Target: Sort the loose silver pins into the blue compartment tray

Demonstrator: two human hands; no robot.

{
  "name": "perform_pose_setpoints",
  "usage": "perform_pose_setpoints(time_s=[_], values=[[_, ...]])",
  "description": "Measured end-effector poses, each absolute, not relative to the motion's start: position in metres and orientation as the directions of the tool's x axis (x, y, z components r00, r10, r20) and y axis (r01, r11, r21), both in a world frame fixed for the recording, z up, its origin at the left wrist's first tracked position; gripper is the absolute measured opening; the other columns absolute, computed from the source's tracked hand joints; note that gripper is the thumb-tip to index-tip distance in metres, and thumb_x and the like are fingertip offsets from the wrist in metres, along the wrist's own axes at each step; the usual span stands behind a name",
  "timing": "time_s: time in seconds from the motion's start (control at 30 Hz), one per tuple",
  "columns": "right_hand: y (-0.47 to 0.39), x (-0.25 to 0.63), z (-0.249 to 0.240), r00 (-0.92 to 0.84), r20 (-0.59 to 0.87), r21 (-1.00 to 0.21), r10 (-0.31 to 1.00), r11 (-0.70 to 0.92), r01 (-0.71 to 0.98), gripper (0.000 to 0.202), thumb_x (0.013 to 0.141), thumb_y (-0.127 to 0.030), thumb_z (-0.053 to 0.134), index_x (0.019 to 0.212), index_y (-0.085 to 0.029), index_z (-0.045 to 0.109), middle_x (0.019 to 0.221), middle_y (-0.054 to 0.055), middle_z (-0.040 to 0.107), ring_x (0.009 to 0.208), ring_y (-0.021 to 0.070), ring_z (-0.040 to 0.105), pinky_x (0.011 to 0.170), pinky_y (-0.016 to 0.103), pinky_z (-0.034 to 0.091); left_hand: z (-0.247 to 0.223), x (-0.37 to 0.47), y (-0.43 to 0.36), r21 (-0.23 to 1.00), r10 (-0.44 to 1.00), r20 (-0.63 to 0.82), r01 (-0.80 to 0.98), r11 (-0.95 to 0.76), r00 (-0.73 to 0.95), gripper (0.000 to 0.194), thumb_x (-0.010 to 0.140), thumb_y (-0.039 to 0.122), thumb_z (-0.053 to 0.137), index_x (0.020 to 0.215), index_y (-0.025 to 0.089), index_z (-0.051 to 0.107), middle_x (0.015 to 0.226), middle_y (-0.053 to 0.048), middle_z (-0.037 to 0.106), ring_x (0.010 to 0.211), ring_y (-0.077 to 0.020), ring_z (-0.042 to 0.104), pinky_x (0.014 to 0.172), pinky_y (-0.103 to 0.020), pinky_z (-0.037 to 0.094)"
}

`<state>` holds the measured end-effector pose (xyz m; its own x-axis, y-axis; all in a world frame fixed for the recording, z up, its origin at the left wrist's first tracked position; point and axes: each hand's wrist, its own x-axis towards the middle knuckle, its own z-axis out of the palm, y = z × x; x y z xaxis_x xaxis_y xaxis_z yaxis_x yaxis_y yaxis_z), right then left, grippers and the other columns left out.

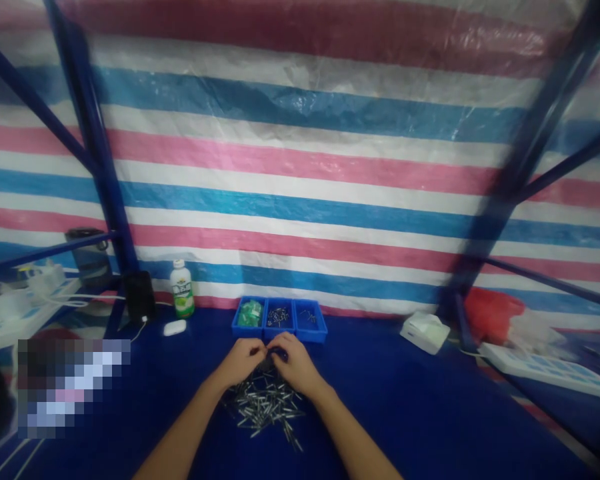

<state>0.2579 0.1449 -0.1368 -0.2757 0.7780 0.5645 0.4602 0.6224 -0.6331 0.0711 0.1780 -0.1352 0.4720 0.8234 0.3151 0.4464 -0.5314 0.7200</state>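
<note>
My left hand (243, 360) and my right hand (293, 363) meet over the far edge of a loose pile of thin silver metal pins (267, 407). The fingertips of both hands are pinched close together. Whatever lies between them is small and dark, and too blurred to name. Just beyond my hands stands a row of three joined blue bins (310, 335). In the left bin lies a bundle of green plastic (251, 313). Small metal pieces (279, 317) fill part of the middle bin, and a few thin ones (309, 316) lie in the right bin.
At the back left are a white-and-green bottle (182, 290), a black phone-like device (139, 298) and a white case (175, 327). A tissue pack (425, 332), a red bag (493, 313) and a power strip (550, 370) sit to the right. Blue frame posts flank the table.
</note>
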Motion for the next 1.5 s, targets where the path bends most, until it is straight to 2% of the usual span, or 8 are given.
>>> perform_pose_setpoints(time_s=[0.23, 0.43, 0.53, 0.67, 0.87, 1.23, 1.37, 1.5], values=[[0.142, 0.251, -0.133, -0.266, 0.558, -0.661, 0.786, 0.614, 0.430, 0.024, 0.083, -0.010, 0.053, 0.099, -0.023, 0.067, 0.090, 0.003, 0.066, 0.084, 0.0180, 0.059, 0.078, 0.031, 0.045, -0.134, 0.073, 0.179, 0.715, 0.813, 0.331, 0.435, -0.547, 0.479, 0.031, 0.088, 0.031, 0.048, 0.066, 0.014, 0.063, 0.065, 0.002, 0.060, 0.063, -0.0126, 0.051, 0.061, -0.022, 0.035], [0.153, 0.259, -0.133, -0.056, 0.300, -0.947, 0.952, 0.290, -0.138, 0.025, 0.075, -0.033, 0.072, 0.095, -0.018, 0.070, 0.083, 0.005, 0.071, 0.075, 0.0198, 0.066, 0.076, 0.035, 0.051, -0.124, 0.070, 0.176, 0.737, 0.867, 0.362, 0.464, -0.492, 0.344, 0.042, 0.091, 0.045, 0.043, 0.071, 0.016, 0.066, 0.065, 0.001, 0.062, 0.065, -0.0151, 0.055, 0.063, -0.024, 0.037], [0.155, 0.263, -0.130, -0.008, 0.170, -0.877, 0.985, 0.148, -0.457, 0.038, 0.065, -0.039, 0.082, 0.093, -0.017, 0.067, 0.085, 0.005, 0.070, 0.077, 0.0196, 0.068, 0.077, 0.035, 0.052, -0.123, 0.068, 0.177, 0.749, 0.885, 0.365, 0.475, -0.463, 0.288, 0.044, 0.091, 0.048, 0.043, 0.071, 0.016, 0.067, 0.064, 0.000, 0.063, 0.064, -0.0157, 0.056, 0.063, -0.024, 0.039], [0.154, 0.267, -0.125, 0.012, 0.118, -0.807, 0.993, 0.103, -0.582, 0.037, 0.069, -0.048, 0.078, 0.083, -0.018, 0.062, 0.073, 0.001, 0.063, 0.067, 0.0149, 0.063, 0.067, 0.029, 0.052, -0.124, 0.066, 0.180, 0.760, 0.894, 0.371, 0.472, -0.448, 0.252, 0.046, 0.091, 0.049, 0.042, 0.071, 0.017, 0.067, 0.065, 0.000, 0.064, 0.065, -0.0165, 0.058, 0.065, -0.025, 0.040], [0.152, 0.264, -0.127, -0.169, -0.072, -0.918, 0.983, -0.132, -0.374, 0.043, 0.073, -0.047, 0.072, 0.060, -0.019, 0.043, 0.045, -0.009, 0.037, 0.036, 0.0032, 0.023, 0.036, 0.019, 0.015, -0.127, 0.062, 0.184, 0.751, 0.897, 0.376, 0.491, -0.441, 0.232, 0.046, 0.091, 0.050, 0.042, 0.072, 0.017, 0.067, 0.063, 0.000, 0.063, 0.063, -0.0166, 0.058, 0.064, -0.025, 0.040], [0.165, 0.257, -0.135, 0.037, -0.109, -0.897, 0.993, -0.083, -0.435, 0.046, 0.073, -0.055, 0.065, 0.103, -0.021, 0.060, 0.083, 0.002, 0.067, 0.034, 0.0025, 0.029, 0.036, 0.019, 0.012, -0.128, 0.060, 0.186, 0.766, 0.903, 0.382, 0.479, -0.428, 0.196, 0.049, 0.090, 0.054, 0.042, 0.072, 0.016, 0.068, 0.063, -0.001, 0.063, 0.063, -0.0174, 0.057, 0.061, -0.025, 0.039], [0.163, 0.258, -0.139, 0.063, 0.104, -0.993, 0.993, 0.107, -0.043, 0.031, 0.079, -0.048, 0.059, 0.087, -0.019, 0.066, 0.067, 0.000, 0.063, 0.040, 0.0081, 0.039, 0.041, 0.022, 0.027, -0.129, 0.059, 0.187, 0.741, 0.896, 0.395, 0.507, -0.441, 0.202, 0.046, 0.090, 0.052, 0.043, 0.071, 0.017, 0.067, 0.062, 0.001, 0.061, 0.061, -0.0159, 0.054, 0.059, -0.025, 0.037], [0.150, 0.261, -0.138, -0.115, 0.383, -0.790, 0.917, 0.390, 0.473, 0.015, 0.080, -0.028, 0.059, 0.078, -0.020, 0.071, 0.076, 0.004, 0.066, 0.074, 0.0183, 0.058, 0.072, 0.030, 0.042, -0.131, 0.057, 0.188, 0.723, 0.891, 0.409, 0.525, -0.449, 0.198, 0.042, 0.089, 0.049, 0.046, 0.068, 0.017, 0.065, 0.059, 0.002, 0.058, 0.058, -0.0143, 0.051, 0.058, -0.024, 0.035]])
